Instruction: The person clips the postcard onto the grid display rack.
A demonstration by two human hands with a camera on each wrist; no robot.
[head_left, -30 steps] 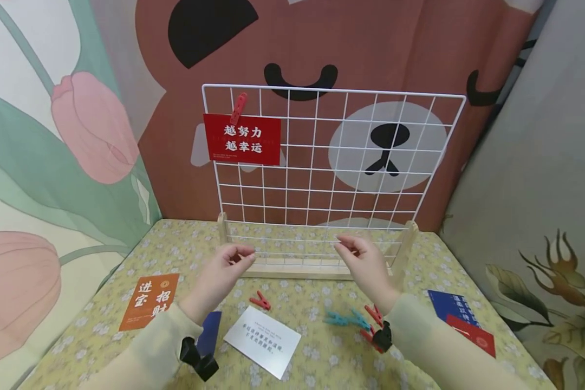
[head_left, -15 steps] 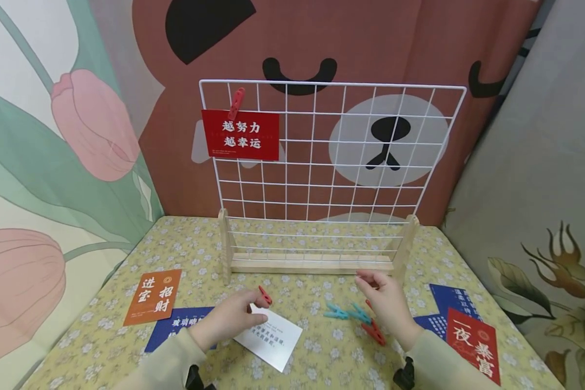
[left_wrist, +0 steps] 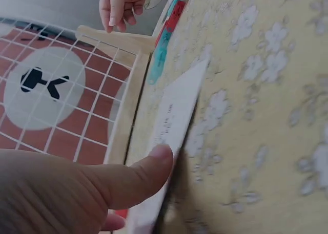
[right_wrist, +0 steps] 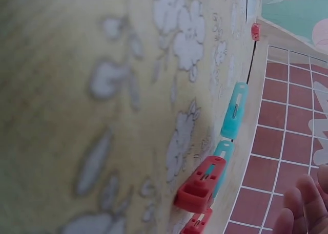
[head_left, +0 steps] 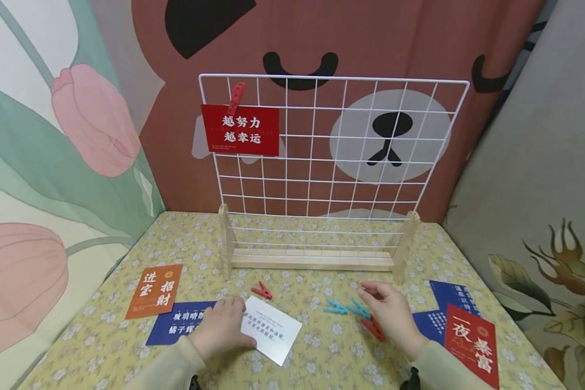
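Note:
A white card (head_left: pixel 272 330) with dark printed characters lies on the flowered cloth. My left hand (head_left: pixel 222 326) grips its left end, thumb at the near edge and fingers at the far edge. In the left wrist view the thumb (left_wrist: pixel 146 175) overlaps the card's edge. My right hand (head_left: pixel 389 314) hovers at the right, fingers loosely bent and holding nothing. Beside it lie teal clothespins (head_left: pixel 336 307) and a red clothespin (head_left: pixel 372 327); the right wrist view shows another red clothespin (right_wrist: pixel 197 222) there. One more red clothespin (head_left: pixel 262 290) lies just behind the card.
A white wire grid (head_left: pixel 322 135) stands behind on a wooden base (head_left: pixel 312 262). A red card (head_left: pixel 241 142) hangs at its upper left by a red clothespin (head_left: pixel 236 97). Orange (head_left: pixel 148 303) and blue (head_left: pixel 168 325) cards lie left; blue and red cards (head_left: pixel 470 344) lie right.
Both hands have come down from in front of the grid. The left has moved down onto the white card, uncovering the blue card; the right has lowered beside the clothespins.

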